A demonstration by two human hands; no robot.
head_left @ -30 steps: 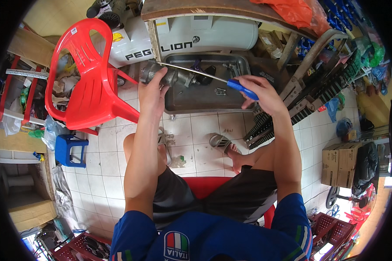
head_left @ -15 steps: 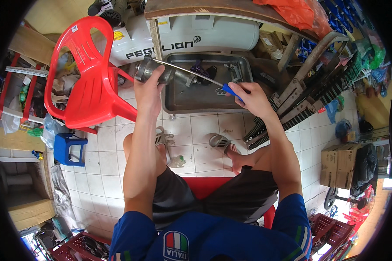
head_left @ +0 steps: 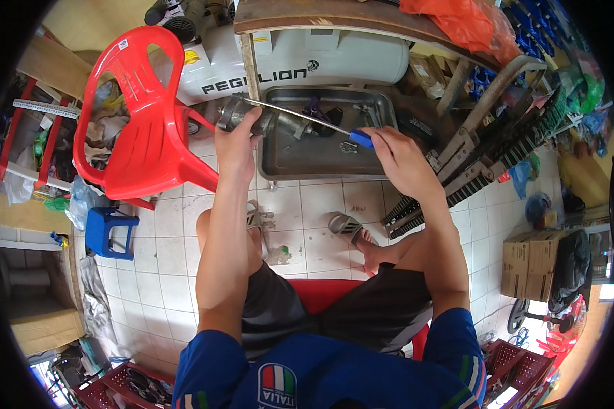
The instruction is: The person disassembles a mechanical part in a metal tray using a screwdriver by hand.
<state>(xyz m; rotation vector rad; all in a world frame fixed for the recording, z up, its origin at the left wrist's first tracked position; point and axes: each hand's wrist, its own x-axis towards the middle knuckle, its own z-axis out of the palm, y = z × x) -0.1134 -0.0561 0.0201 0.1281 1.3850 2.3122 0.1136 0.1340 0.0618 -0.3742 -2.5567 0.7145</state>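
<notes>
My left hand (head_left: 237, 144) is wrapped round a dark cylindrical metal part (head_left: 273, 123) that looks like a starter motor, tilted over the left side of the tray. In my right hand (head_left: 401, 155) is a long screwdriver (head_left: 299, 114) with a blue handle. Its shaft slants up to the left across the metal part, and the tip reaches the part's far left end. Whether the tip sits in a screw cannot be made out. Under both hands lies a dark metal tray (head_left: 327, 170), holding a purple-and-black piece (head_left: 314, 109) and several small metal parts (head_left: 348, 146).
A red plastic chair (head_left: 140, 129) stands at left, with a small blue stool (head_left: 110, 233) below it. Behind the tray lie a white air-compressor tank (head_left: 361, 61) and a wooden bench top (head_left: 334, 15). Metal bars with black ribbed edges (head_left: 467, 153) lean at right. Cardboard boxes (head_left: 531, 266) sit farther right.
My right hand has shifted slightly right and turned over the screwdriver's handle, knuckles now more on top. The metal part and the scene sit slightly farther right in view.
</notes>
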